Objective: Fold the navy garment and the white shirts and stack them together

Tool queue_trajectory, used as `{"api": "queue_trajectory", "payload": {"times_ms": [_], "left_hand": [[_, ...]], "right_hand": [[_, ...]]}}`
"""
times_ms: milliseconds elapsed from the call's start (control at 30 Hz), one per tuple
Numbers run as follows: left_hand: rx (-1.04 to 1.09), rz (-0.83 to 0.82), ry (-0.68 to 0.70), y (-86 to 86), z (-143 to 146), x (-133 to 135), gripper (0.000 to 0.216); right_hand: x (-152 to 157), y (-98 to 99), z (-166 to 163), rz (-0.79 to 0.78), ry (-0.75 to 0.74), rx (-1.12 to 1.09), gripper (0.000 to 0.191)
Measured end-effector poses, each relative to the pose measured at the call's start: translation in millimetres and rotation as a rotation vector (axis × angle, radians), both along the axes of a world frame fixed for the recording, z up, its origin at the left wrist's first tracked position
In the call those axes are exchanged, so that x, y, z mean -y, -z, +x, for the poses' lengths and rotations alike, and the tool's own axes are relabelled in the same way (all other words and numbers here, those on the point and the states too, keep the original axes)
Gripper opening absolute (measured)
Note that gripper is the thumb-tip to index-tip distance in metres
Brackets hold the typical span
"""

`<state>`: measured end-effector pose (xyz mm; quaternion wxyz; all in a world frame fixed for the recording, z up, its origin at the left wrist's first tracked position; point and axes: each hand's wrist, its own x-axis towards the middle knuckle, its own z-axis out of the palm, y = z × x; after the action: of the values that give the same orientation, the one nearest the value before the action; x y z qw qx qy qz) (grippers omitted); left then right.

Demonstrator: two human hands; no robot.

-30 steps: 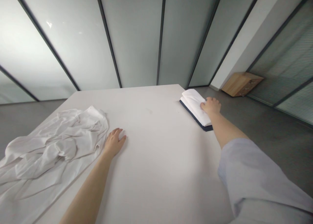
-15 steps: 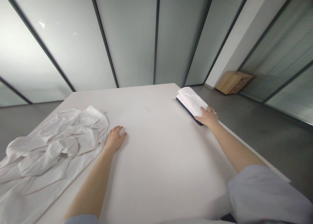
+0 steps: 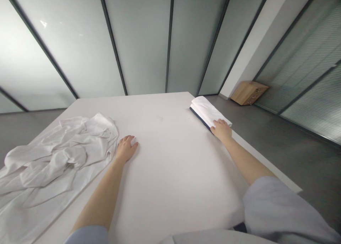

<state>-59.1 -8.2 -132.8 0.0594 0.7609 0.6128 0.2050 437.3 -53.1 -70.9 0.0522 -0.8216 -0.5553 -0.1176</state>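
Observation:
My right hand [image 3: 222,129] rests on the near end of a folded white cloth [image 3: 206,109] that lies on a dark blue folded piece at the far right edge of the white table [image 3: 173,158]. Its fingers lie flat on the fabric, spread and not gripping. My left hand [image 3: 126,148] lies palm down on the table, fingers stretched out, right beside the edge of a crumpled white garment [image 3: 53,158] spread over the table's left side.
Frosted glass panels with dark frames stand behind the table. A small wooden cabinet [image 3: 249,92] sits on the grey floor at the far right, by a white pillar. The table's right edge runs just under my right forearm.
My right hand has slid back along the folded cloth from its middle to its near end. The left hand has stayed in place beside the crumpled garment.

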Motion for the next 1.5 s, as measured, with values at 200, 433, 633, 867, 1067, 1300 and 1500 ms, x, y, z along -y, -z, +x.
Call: {"api": "queue_trajectory", "payload": {"times_ms": [200, 433, 633, 867, 1067, 1300, 1500], "left_hand": [[0.020, -0.009, -0.017, -3.2, 2.8, 2.5, 0.041], [0.023, -0.033, -0.019, -5.6, 5.2, 3.9, 0.042], [-0.015, -0.054, -0.023, -11.7, 8.4, 6.2, 0.040], [-0.044, -0.046, -0.038, -18.1, 7.6, 8.2, 0.034], [0.014, -0.008, -0.023, -10.6, 4.7, 5.6, 0.038], [0.010, -0.019, 0.001, -8.5, 2.7, 3.1, 0.034], [-0.009, -0.029, -0.012, -11.0, 3.8, 5.3, 0.037]], "right_hand": [[-3.9, -1.6, -21.3, 0.174, 0.072, -0.047, 0.050], [-36.6, -1.3, -106.3, 0.351, -0.353, -0.188, 0.047], [-48.2, 41.3, -181.1, 0.029, -0.632, -0.270, 0.042], [-50.5, 59.2, -173.9, -0.086, -0.633, -0.308, 0.039], [-52.5, 66.5, -167.2, -0.022, -0.665, -0.331, 0.036], [-55.1, 70.4, -166.4, -0.004, -0.665, -0.337, 0.035], [-53.4, 68.5, -166.9, -0.007, -0.654, -0.326, 0.035]]}}
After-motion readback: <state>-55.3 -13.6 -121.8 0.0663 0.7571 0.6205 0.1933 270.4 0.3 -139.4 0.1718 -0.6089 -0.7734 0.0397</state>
